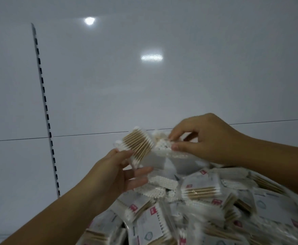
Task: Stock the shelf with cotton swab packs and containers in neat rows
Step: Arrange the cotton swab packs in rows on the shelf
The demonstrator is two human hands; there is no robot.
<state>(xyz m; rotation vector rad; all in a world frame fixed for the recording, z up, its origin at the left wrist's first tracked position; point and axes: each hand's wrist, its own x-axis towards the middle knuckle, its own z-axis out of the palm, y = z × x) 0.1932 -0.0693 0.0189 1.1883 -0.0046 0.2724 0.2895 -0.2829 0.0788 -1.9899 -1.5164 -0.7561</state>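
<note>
Head view: your left hand [120, 174] grips a small stack of cotton swab packs [139, 145], fingers under and thumb on top, lifted clear of the heap of packs [206, 197], probably to square it. Your right hand [208, 138] pinches the stack's far end, likely aligning edges. The shelf [91, 156] sits just behind, with no row visible on it yet.
</note>
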